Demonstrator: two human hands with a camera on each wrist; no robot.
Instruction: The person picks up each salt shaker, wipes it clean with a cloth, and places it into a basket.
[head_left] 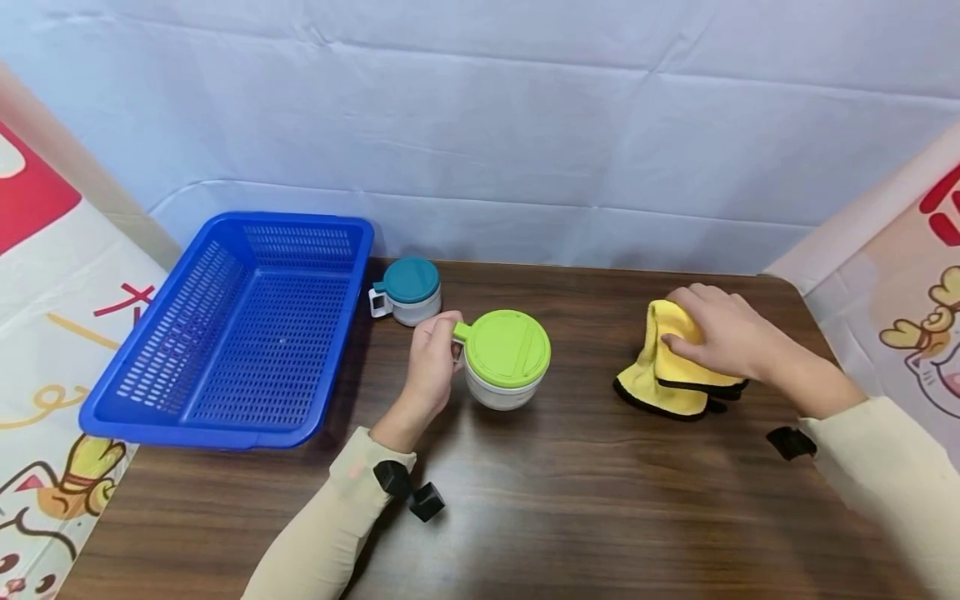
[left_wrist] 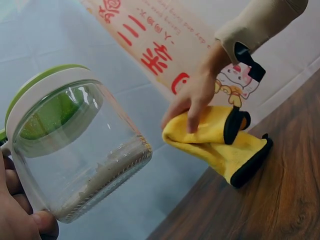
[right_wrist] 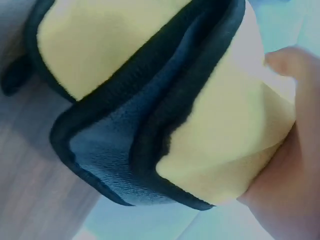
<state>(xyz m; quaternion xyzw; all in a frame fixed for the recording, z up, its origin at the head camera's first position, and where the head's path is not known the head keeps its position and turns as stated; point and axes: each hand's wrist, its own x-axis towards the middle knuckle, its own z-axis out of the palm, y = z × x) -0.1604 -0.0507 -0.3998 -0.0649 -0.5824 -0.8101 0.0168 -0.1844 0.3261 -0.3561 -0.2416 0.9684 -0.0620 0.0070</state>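
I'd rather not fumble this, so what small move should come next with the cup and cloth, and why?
Probably bring the yellow cloth toward the green-lidded cup: the right hand grips the cloth, the left hand holds the cup, and the two things are still apart.

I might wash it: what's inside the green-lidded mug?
The green-lidded mug, held by the left hand, shows a greyish layer at the bottom through its clear side; contents or base, I can't tell. From above, the lid covers the inside.
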